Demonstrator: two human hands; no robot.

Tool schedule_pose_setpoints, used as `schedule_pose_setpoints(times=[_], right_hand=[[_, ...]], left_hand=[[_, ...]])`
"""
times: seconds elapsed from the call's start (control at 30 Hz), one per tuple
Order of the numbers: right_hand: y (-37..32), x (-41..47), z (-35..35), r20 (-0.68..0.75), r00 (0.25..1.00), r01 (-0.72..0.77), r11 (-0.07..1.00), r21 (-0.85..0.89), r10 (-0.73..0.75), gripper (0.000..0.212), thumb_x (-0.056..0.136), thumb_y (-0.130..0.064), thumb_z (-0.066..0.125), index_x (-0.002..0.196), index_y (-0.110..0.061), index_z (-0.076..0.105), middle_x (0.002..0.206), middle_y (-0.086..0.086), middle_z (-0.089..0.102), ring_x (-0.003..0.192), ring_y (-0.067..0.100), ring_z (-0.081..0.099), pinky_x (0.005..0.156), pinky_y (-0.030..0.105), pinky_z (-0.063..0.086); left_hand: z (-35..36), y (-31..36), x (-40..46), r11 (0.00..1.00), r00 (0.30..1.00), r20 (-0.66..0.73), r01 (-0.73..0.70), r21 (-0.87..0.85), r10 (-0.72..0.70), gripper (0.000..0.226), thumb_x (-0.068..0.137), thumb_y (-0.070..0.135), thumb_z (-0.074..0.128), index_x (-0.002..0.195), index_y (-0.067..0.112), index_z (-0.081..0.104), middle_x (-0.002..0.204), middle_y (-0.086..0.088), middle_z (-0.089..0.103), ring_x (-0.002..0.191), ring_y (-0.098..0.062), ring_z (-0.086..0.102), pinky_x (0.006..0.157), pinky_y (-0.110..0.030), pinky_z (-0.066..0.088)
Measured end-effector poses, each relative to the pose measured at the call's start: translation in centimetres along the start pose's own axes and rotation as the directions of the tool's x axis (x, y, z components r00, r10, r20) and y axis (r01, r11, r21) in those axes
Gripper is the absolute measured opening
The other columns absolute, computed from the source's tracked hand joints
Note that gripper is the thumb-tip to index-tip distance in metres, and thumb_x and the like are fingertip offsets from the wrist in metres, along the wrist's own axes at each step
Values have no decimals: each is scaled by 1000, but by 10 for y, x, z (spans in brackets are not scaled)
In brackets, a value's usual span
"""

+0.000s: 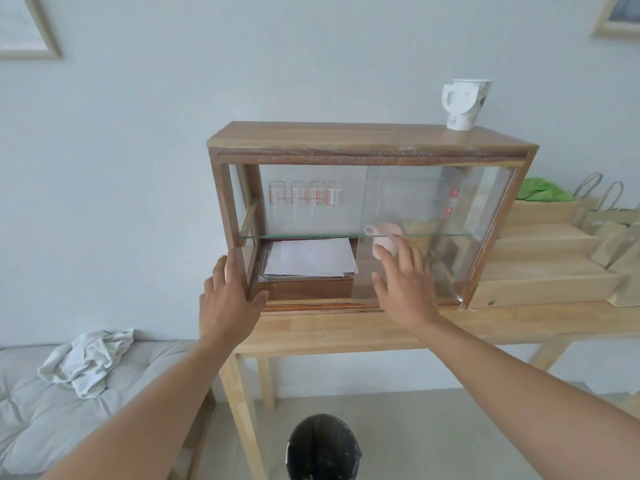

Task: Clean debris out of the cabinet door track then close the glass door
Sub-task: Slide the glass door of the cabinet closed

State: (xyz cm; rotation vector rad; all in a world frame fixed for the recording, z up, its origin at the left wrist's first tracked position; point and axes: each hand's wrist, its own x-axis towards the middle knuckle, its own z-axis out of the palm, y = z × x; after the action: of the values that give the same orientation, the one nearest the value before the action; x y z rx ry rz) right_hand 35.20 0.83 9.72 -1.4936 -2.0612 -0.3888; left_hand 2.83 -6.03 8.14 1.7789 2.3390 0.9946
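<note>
My left hand grips the cabinet left post; right hand spread flat on glass door; bin below surface edge.

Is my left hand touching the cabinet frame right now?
Touching: the head view shows the left hand wrapped around the cabinet frame at its lower left corner post.

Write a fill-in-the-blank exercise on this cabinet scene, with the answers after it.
1. The left hand holds the cabinet's ____ front post.
2. The right hand lies flat, fingers spread, on the ____ door.
3. The paper cup stands on ____ of the cabinet.
4. The four glasses stand in a row on the ____ shelf.

Answers: left; glass; top; upper
</note>
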Motion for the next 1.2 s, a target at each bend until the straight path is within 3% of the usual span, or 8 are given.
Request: schedule_pose_setpoints(times=[0.07, 0.17, 0.3, 0.5, 0.7, 0.8, 1.03, 1.2], right_hand=[[14, 17, -5, -13, 993, 114, 982, -152, -118, 78, 94, -25, 69, 165, -14, 39, 177, 20, 22, 162, 47, 20, 125, 67, 29], [38, 45, -8, 7, 967, 244, 922, -301, -254, 107, 90, -35, 76, 173, -16, 13, 181, 18, -6, 166, 50, -4, 127, 75, 10], [60, 64, 5, 1, 938, 319, 866, -384, -345, 122, 85, -44, 85, 174, -14, 6, 181, 20, -7, 165, 50, -7, 126, 78, 8], [56, 74, 17, -3, 904, 395, 836, -382, -428, 125, 84, -51, 86, 174, -14, 7, 181, 20, -4, 165, 50, -3, 128, 76, 3], [-9, 86, 31, -38, 867, 460, 827, -323, -497, 129, 79, -52, 89, 174, -16, 10, 182, 14, 2, 167, 43, 2, 130, 71, 0], [-47, 92, 39, -68, 855, 476, 832, -285, -513, 130, 80, -50, 89, 174, -14, 7, 183, 12, -1, 168, 39, -3, 131, 67, -9], [-101, 101, 55, -77, 847, 496, 835, -238, -525, 134, 82, -49, 89, 173, -13, -2, 182, 11, -9, 167, 37, -14, 130, 64, -14], [-119, 103, 58, -62, 857, 483, 840, -249, -511, 136, 82, -52, 88, 173, -14, -6, 182, 10, -11, 166, 37, -15, 129, 63, -17]], left_hand=[[1, 2, 12, 1000, 1000, -12, -19, 6, 19, 114, 91, 52, 73, 165, 27, -9, 176, -6, 8, 155, -38, 23, 118, -60, 33], [2, 6, 31, 1000, 999, -42, -12, -7, 11, 124, 88, 55, 75, 163, 26, -19, 177, -4, 6, 157, -35, 20, 117, -63, 33], [11, 7, 35, 999, 997, -82, 2, -41, -6, 132, 86, 52, 79, 160, 33, -28, 176, -4, 10, 158, -35, 21, 115, -66, 35], [17, 2, 37, 1000, 997, -82, 15, -16, -16, 140, 83, 49, 84, 157, 38, -35, 178, 1, 3, 160, -31, 16, 118, -64, 33], [15, -5, 37, 1000, 998, -61, 4, 23, -2, 140, 83, 51, 84, 157, 36, -34, 178, 3, 0, 162, -27, 10, 121, -60, 29], [11, -11, 38, 998, 998, -43, -38, 53, 40, 140, 83, 48, 84, 158, 34, -34, 178, 5, -2, 163, -26, 7, 121, -59, 29], [6, -18, 38, 995, 996, -24, -84, 57, 86, 140, 83, 43, 85, 159, 34, -32, 177, 11, -8, 163, -25, 9, 120, -59, 33], [7, -17, 38, 995, 994, -51, -95, 18, 96, 141, 82, 39, 87, 159, 37, -31, 177, 7, 4, 161, -25, 17, 117, -58, 36]])
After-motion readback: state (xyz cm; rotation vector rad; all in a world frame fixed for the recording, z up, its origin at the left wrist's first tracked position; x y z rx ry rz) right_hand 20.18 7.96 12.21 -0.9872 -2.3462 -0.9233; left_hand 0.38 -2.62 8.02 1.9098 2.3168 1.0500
